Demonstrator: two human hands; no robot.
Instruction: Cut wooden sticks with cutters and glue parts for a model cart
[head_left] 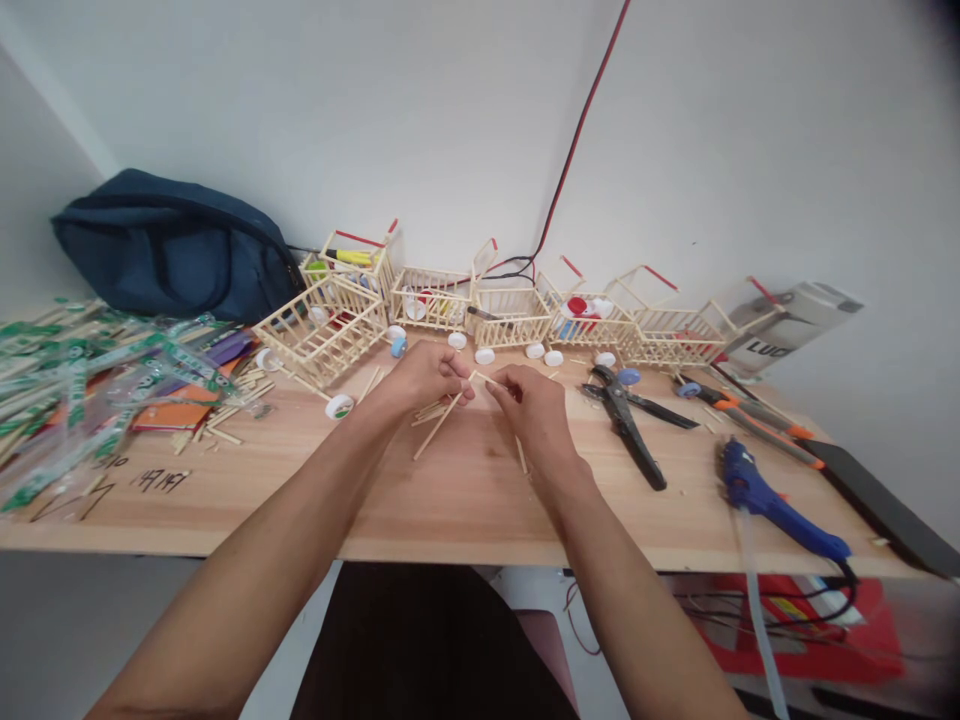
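My left hand [429, 375] and my right hand [534, 408] meet over the middle of a wooden table [465, 490]. Both pinch thin wooden sticks [439, 425], fingertips close together; one long stick slants down to the left from the left fingers. A few more loose sticks lie on the table under and beside the hands. Behind them, along the wall, stands a row of small stick-built carts [510, 315] with red handles and bottle-cap wheels.
Black pliers [630, 425] lie right of my hands, then orange-handled cutters [750, 415] and a blue glue gun [780, 510]. Green stick wrappers [75, 390] pile at the left. A dark blue bag [172, 245] sits at the back left. A red cable [577, 140] runs up the wall.
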